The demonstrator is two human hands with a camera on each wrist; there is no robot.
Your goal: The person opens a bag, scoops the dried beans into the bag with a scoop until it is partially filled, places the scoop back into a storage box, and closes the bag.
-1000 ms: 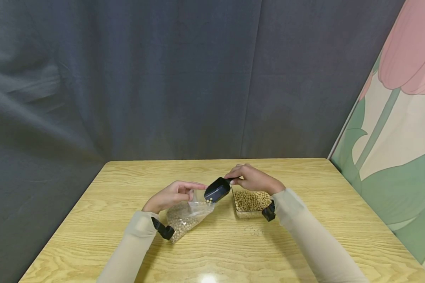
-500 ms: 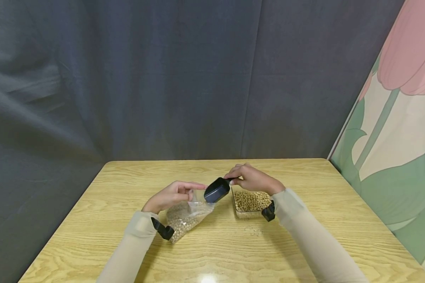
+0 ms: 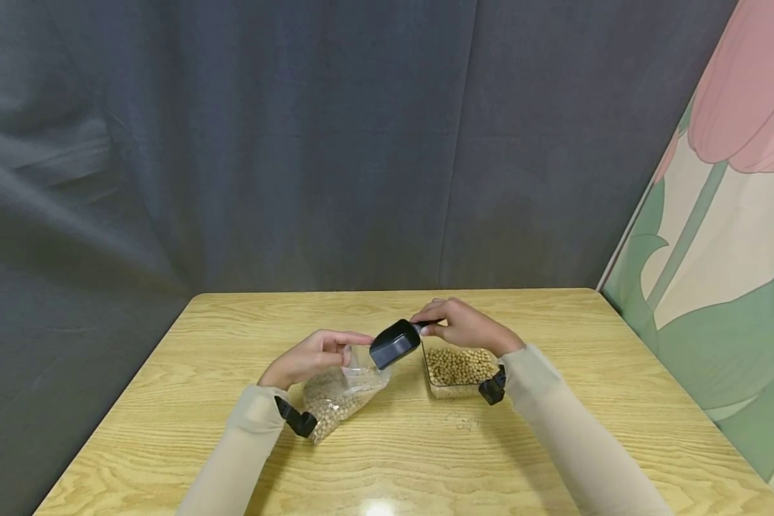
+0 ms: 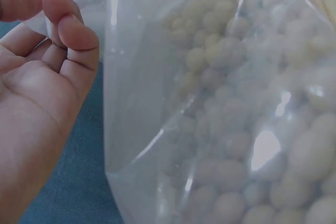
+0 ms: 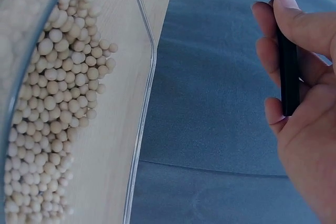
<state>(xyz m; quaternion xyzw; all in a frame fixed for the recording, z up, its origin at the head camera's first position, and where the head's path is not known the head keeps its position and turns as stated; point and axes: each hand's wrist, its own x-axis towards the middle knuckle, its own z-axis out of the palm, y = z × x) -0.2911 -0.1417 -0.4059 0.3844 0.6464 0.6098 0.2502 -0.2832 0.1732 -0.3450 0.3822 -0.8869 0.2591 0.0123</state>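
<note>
In the head view my left hand (image 3: 312,356) pinches the rim of a clear plastic bag (image 3: 345,398) partly filled with round, pale soybeans. The left wrist view shows its fingertips curled on the film, beans (image 4: 226,171) bulging behind it. My right hand (image 3: 464,326) grips the handle of a black scoop (image 3: 395,344). The scoop tilts left with its lip at the bag's mouth, and no beans show inside it. Seen from the right wrist, thumb and fingers wrap the scoop's handle (image 5: 289,77).
Right of the bag stands a clear rectangular container (image 3: 454,392) holding more soybeans (image 3: 461,365), under the right wrist. Small clear marks or bits (image 3: 462,421) lie before it on the wooden table (image 3: 387,459). A dark curtain (image 3: 335,158) hangs behind.
The last beans at the scoop's lip have dropped away into the bag. The scoop has since lifted and turned slightly, and the right wrist has shifted a little right. The left hand stays put.
</note>
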